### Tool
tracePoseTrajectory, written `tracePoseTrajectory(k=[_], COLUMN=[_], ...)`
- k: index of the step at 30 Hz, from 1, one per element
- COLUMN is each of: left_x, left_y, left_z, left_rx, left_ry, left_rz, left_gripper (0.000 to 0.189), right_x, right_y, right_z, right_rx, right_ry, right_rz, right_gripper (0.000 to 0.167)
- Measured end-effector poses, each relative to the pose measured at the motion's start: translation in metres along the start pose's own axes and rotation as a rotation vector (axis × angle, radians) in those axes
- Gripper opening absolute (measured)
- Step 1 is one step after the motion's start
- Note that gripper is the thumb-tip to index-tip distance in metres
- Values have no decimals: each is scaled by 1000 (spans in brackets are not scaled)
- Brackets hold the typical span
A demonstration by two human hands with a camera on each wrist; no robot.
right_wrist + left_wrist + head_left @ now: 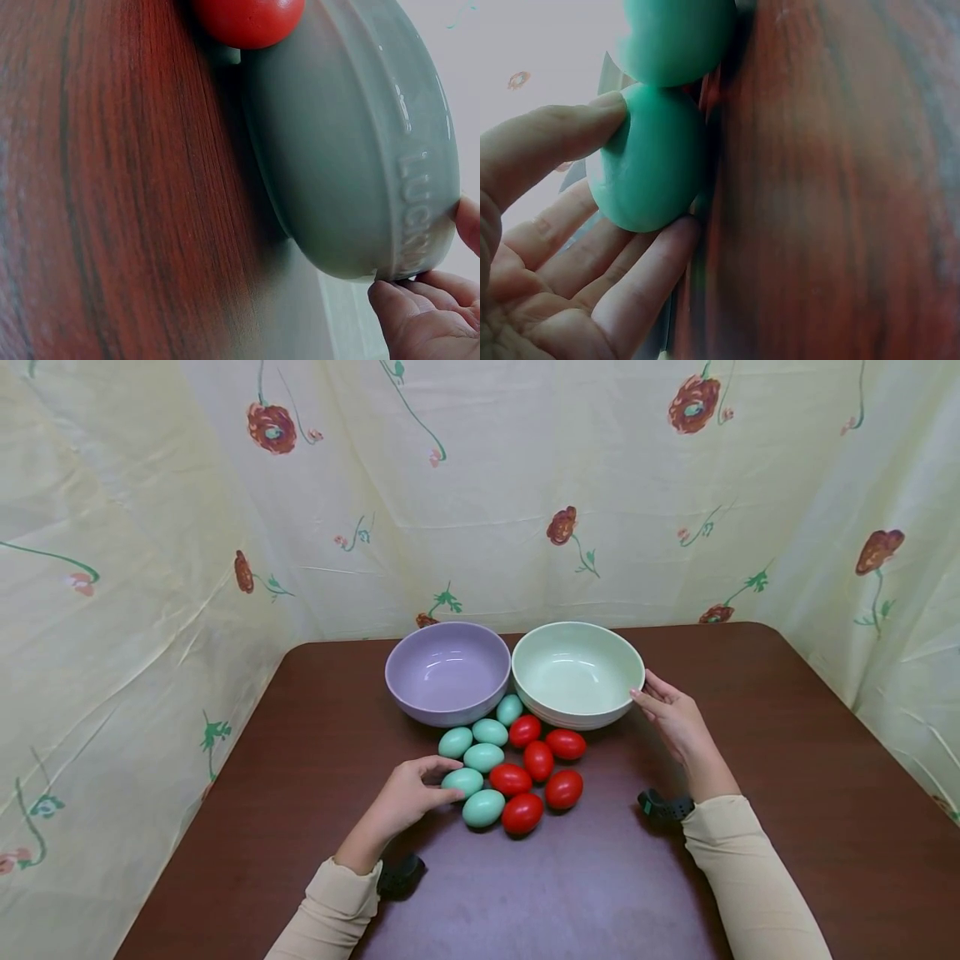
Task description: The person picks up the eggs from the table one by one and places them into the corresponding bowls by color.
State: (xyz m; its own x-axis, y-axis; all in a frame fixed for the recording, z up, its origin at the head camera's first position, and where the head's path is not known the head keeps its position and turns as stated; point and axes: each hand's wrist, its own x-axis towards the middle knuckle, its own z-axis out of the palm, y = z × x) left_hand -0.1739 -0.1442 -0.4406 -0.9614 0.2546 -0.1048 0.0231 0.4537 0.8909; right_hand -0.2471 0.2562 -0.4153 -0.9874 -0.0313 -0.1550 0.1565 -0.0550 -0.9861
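Side by side on the surface [337, 718] stand a purple bowl [447, 668] and a mint-green bowl [576, 672], interiors bare; the right hand [678, 722] holds the latter's edge, the left hand [405, 795] pinches a turquoise egg [462, 781] in front.

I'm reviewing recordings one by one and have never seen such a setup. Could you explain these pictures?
There is no robot here: you see a person's bare left hand and right hand. The wide picture comes from a camera worn on the head; the two close ones come from the wrist cameras, one per arm. On the brown table, a purple bowl and a pale green bowl stand side by side, with six green eggs and six red eggs before them. The left hand pinches one green egg; the right hand holds the pale green bowl at its side.
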Motion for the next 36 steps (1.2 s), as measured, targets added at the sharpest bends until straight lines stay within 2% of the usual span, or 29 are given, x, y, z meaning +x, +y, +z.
tracePoseTrajectory(k=[6,16,22,30,36], left_x=[0,-2,-2,-2,1], left_y=[-1,1,5,11,20], left_z=[1,0,-2,-8,-14], left_rx=[-13,-75,-101,-60,-84], left_ry=[3,27,80,140,170], left_rz=[3,-29,-45,-66,-40], left_gripper=[37,39,40,40,43], right_x=[0,0,0,-2,-2], right_y=[1,1,1,1,0], right_z=[0,1,0,0,1], right_rx=[6,-4,2,-27,-22], right_ry=[-2,-3,-3,-5,-5], right_rz=[-9,5,-15,-4,-11], right_gripper=[72,72,73,75,74])
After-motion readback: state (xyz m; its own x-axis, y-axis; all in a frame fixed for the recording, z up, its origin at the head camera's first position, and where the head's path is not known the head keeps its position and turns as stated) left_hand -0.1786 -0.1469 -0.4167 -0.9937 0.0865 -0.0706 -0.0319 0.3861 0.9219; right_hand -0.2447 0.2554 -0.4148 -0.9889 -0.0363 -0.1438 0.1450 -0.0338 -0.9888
